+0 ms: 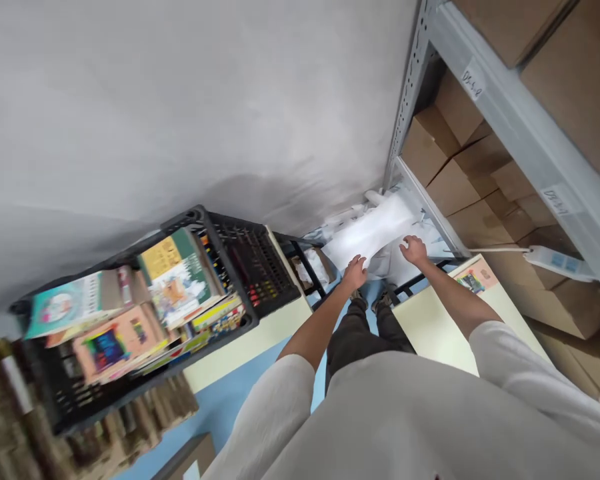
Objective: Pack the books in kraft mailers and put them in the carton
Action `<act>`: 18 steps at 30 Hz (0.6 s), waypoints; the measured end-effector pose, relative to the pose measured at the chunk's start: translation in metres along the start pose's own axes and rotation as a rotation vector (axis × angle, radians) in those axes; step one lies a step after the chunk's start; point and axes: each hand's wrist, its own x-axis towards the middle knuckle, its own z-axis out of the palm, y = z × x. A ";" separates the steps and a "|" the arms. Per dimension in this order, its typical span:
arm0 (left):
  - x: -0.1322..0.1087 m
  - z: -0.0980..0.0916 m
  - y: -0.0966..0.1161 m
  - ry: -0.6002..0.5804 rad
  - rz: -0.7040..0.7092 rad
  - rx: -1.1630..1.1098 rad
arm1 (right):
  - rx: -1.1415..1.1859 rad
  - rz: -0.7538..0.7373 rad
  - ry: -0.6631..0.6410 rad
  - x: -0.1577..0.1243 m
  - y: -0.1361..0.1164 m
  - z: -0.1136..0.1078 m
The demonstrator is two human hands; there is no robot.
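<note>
A large white sheet (370, 233), which looks like paper or thin packing material, lies over a heap of white scraps in the corner. My left hand (355, 272) is at its near edge, fingers stretched out; whether they touch it I cannot make out. On the other side my right hand (414, 251) hovers by the sheet's right end, fingers apart and slightly bent, with nothing visible in them. Below my hands, my shoes show on the blue floor between two pale tabletops.
To the left, a black plastic crate (200, 220) full of books (180, 273) stands on a pale tabletop (250, 333). A booklet (477, 275) rests on the right tabletop (443, 327). Metal shelving (525, 113) with cardboard boxes (450, 187) and a hanging white power strip (560, 262) borders the right.
</note>
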 end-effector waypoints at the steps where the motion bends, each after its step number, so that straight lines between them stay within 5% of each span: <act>1: 0.015 0.006 -0.007 0.000 -0.004 -0.002 | -0.009 0.012 -0.015 0.016 0.002 0.011; 9: 0.125 0.082 -0.067 0.003 -0.020 -0.073 | -0.142 0.026 -0.082 0.140 0.035 0.113; 18: 0.196 0.136 -0.105 0.026 0.015 -0.082 | -0.258 0.022 -0.148 0.237 0.048 0.200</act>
